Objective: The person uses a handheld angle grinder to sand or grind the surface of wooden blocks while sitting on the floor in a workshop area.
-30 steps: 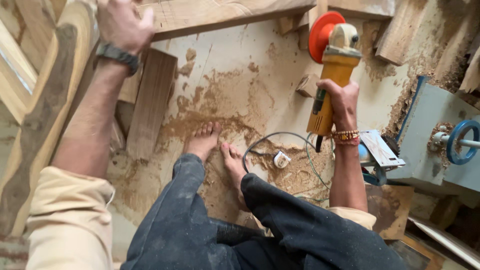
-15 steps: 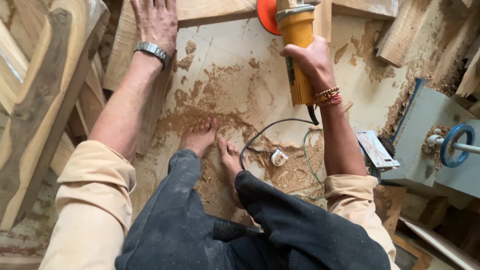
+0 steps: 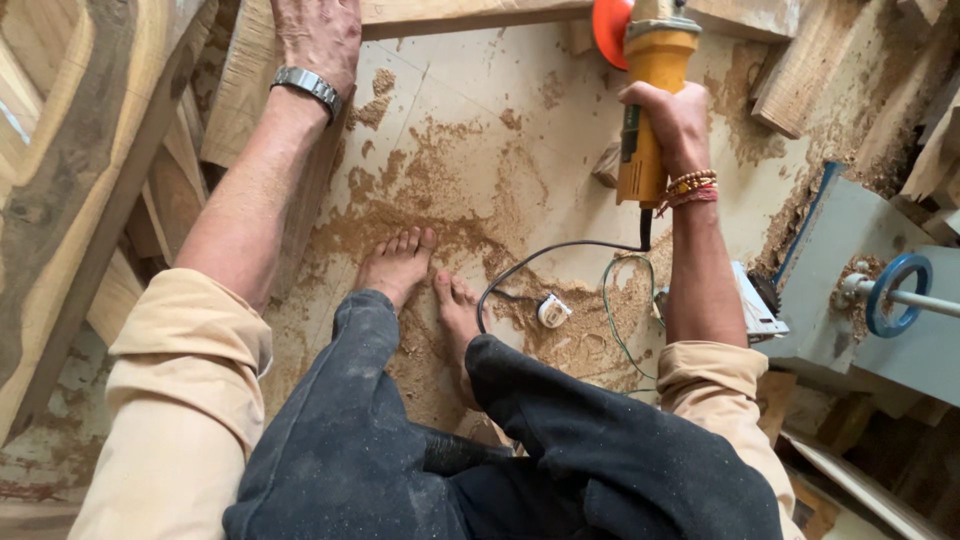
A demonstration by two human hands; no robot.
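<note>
Yellow angle grinder (image 3: pixel 650 110) gripped in right hand (image 3: pixel 680 120), upright.

Open room: the sawdust-strewn floor (image 3: pixel 480 130) between my two arms, bare ahead of my feet (image 3: pixel 420 275).
Left side: closed off by leaning wooden planks (image 3: pixel 70 170); my left hand (image 3: pixel 318 35) rests on a board (image 3: pixel 245 90) there.
Far edge: a wooden beam (image 3: pixel 470 14) lies across the top.
Right side: my right hand (image 3: pixel 672 125) grips a yellow angle grinder (image 3: pixel 648 110); its black cord (image 3: pixel 540 265) loops across the floor beside a white plug (image 3: pixel 551 311). Beyond my right arm, a grey machine (image 3: pixel 860 280) with a blue handwheel (image 3: pixel 897 295) blocks passage.
</note>
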